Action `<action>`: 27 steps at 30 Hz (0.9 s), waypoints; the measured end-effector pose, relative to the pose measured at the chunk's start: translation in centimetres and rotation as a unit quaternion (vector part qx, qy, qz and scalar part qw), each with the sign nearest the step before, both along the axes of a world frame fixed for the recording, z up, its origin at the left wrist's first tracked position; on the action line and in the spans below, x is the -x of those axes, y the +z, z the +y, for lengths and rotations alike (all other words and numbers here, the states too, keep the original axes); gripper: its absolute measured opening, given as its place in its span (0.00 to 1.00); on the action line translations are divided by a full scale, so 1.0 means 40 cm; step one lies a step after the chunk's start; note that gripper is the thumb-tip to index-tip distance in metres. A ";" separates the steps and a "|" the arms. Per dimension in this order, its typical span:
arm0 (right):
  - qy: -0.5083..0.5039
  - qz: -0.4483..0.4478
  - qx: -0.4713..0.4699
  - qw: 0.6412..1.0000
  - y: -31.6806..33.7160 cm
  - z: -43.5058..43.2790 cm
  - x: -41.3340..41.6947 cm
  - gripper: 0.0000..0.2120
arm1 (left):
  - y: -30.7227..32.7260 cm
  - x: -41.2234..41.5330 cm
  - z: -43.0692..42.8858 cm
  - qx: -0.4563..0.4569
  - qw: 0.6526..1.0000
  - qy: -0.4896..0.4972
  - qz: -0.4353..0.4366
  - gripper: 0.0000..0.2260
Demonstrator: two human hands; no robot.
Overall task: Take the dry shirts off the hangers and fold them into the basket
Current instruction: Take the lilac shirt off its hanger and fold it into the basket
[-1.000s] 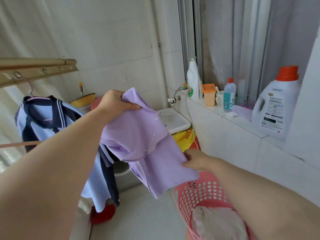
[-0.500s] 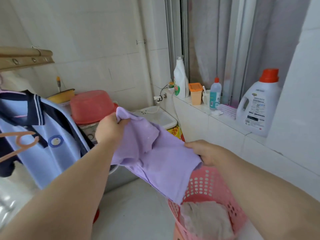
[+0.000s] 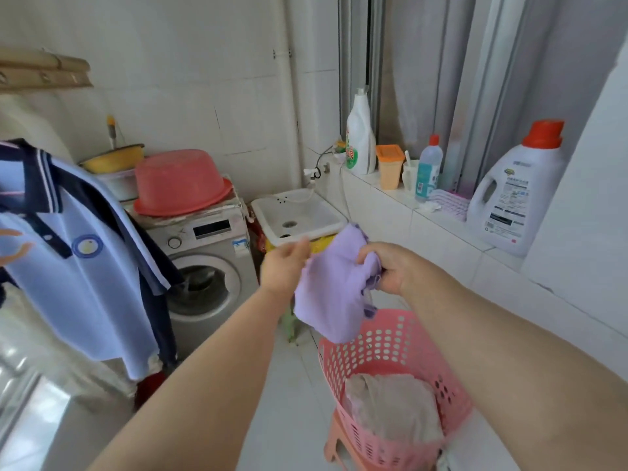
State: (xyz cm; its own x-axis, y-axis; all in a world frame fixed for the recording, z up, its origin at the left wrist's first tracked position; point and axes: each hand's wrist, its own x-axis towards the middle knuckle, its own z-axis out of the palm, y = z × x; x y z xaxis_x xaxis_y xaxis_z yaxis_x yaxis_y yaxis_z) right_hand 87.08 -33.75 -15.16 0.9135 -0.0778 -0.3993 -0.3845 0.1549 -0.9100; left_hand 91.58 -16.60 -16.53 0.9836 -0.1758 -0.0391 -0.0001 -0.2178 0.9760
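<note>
Both hands hold a lilac shirt [image 3: 331, 287] bunched up in the air just above the far rim of the pink perforated laundry basket [image 3: 390, 345] — its lowest fold hangs in front of that rim. The right hand [image 3: 387, 266] has its fingers curled round a gathered wad of the cloth at the shirt's right edge. The left hand [image 3: 283, 266] is seen from the back at the shirt's left edge, its fingers fairly straight and blurred against the fabric; whether the thumb pinches the cloth behind them cannot be told. The basket stands on a low pink stool [image 3: 338, 440] and has a crumpled beige garment [image 3: 390, 402] lying in it. To the left hangs a light-blue polo shirt [image 3: 81, 273] with a navy collar and a round badge, a curved bit of orange hanger [image 3: 15, 248] showing in front of it at the picture's edge. Behind it is a front-loading washing machine [image 3: 210, 266] with an upturned red basin [image 3: 180, 181] on top and a yellow basin [image 3: 115, 158] beside that. A white sink [image 3: 299, 215] sits in the corner. Along the tiled ledge [image 3: 438, 226] on the right stand a tall white bottle [image 3: 360, 137], an orange container [image 3: 389, 166], a small red-capped bottle [image 3: 429, 168] and — well apart from these — a large white detergent jug [image 3: 516, 195] with an orange cap.
</note>
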 end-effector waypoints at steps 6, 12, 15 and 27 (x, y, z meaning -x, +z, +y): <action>-0.037 -0.165 -0.150 0.974 0.109 0.000 0.018 0.21 | -0.108 -0.040 0.072 0.275 0.934 0.058 0.221 0.36; -0.055 -0.116 -0.128 0.983 0.082 -0.075 0.009 0.17 | -0.073 -0.013 0.013 0.437 0.869 -0.011 0.232 0.31; -0.087 -0.090 -0.064 0.990 0.007 -0.129 0.003 0.34 | -0.061 -0.028 0.007 0.339 0.900 -0.040 0.270 0.40; -0.157 0.142 -0.083 0.974 -0.314 -0.243 0.048 0.10 | -0.268 -0.038 -0.155 0.105 0.957 -0.009 0.271 0.22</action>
State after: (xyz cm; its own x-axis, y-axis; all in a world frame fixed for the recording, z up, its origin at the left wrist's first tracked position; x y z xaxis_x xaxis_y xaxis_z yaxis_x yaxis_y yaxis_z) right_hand 85.15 -43.46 -27.73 0.7063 -0.2478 -0.6631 -0.5271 0.4411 -0.7264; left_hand 93.09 -22.81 -27.23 0.8252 -0.2529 -0.5050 0.5172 -0.0211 0.8556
